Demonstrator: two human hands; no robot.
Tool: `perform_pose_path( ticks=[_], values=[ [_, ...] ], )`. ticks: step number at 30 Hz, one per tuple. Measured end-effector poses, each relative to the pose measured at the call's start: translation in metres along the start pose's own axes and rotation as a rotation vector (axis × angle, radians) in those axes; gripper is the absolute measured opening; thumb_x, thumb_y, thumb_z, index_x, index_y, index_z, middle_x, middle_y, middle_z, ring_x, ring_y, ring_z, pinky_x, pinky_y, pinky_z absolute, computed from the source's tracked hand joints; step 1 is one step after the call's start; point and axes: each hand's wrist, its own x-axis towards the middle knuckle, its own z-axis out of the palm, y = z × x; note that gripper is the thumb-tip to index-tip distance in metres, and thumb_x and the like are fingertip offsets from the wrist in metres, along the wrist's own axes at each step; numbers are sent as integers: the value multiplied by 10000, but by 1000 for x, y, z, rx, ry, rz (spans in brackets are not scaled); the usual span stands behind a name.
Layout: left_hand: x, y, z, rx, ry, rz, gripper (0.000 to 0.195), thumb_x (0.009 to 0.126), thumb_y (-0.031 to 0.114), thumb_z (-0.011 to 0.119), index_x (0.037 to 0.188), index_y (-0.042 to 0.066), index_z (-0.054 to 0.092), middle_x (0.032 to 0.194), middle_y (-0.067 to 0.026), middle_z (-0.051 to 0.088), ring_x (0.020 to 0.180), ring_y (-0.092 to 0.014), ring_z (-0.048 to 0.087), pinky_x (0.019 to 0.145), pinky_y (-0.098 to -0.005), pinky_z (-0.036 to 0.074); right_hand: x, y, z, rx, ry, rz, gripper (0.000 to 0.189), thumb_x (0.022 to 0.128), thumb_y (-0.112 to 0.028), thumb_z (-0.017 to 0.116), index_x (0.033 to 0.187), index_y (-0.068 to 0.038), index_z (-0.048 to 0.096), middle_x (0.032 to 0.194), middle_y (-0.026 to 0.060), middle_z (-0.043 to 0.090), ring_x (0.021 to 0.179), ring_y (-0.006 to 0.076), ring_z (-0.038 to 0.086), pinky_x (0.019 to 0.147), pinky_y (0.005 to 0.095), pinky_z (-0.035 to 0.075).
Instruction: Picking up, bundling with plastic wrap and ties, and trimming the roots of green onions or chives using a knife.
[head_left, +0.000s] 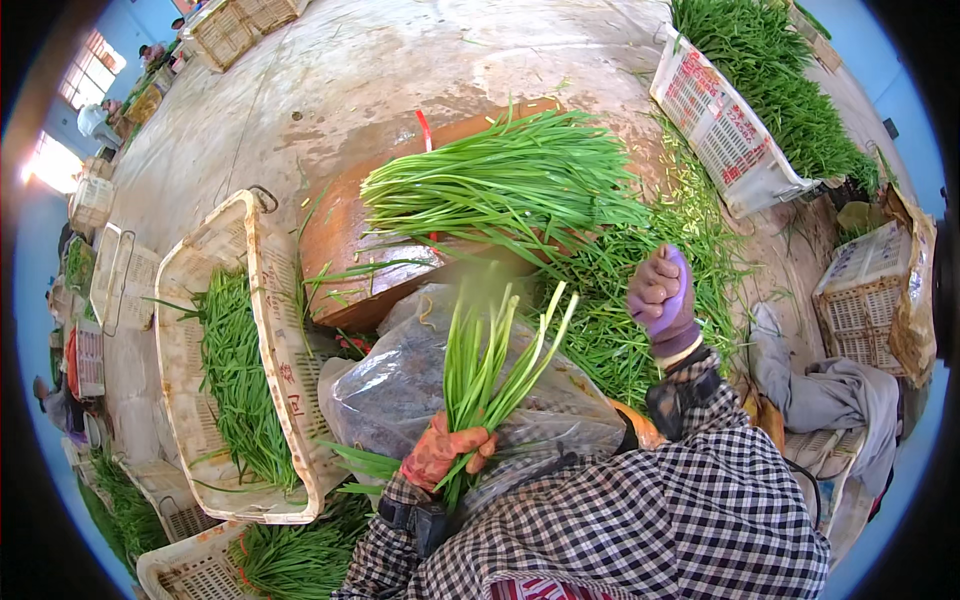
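Observation:
My left hand (446, 451), in a stained reddish glove, is closed around a loose bunch of garlic chives (487, 367), pale stem ends pointing up and away from me. It is above my lap, which a clear plastic sheet (390, 397) covers. Off to the right, my right hand (661, 292) wears a purple glove and is curled into a fist, with nothing visible in it. Beyond both hands a large pile of chives (502, 176) lies across a wet brown board (337, 262). A red tie strip (424, 131) runs beneath that pile.
At left stands a white plastic crate (259, 315) with chives inside; another crate (169, 570) holds a tied bundle. Trimmed leaves (615, 345) litter the floor at right. A full crate (720, 124) stands far right, near grey cloth (832, 397). People work along the far left wall.

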Motion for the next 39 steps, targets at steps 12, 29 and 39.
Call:
perform_pose_path(
  ticks=[12, 29, 39],
  values=[
    [0, -3, 3, -91, -47, -8, 273, 801, 109, 612, 1042, -8, 558, 763, -91, 610, 522, -124, 507, 487, -236, 405, 30, 111, 52, -885, 244, 131, 727, 822, -403, 630, 1367, -31, 323, 1421, 147, 301, 1277, 240, 335, 1032, 363, 308],
    [5, -10, 3, 162, 176, 172, 380, 846, 138, 615, 1198, 20, 532, 1071, -40, 612, 926, -120, 574, 801, -250, 469, 73, 139, 49, -713, 167, 210, 633, 891, -384, 534, 1363, -17, 324, 1360, 98, 401, 1250, 195, 382, 1041, 332, 301],
    [4, -4, -1, 493, 156, 149, 361, 862, 188, 603, 1191, 58, 530, 1054, -42, 604, 899, -128, 567, 770, -286, 470, 93, 155, 58, -662, 299, 416, 396, 856, -137, 592, 1182, 62, 491, 1141, 181, 588, 1080, 250, 566, 942, 378, 441]
  ],
)
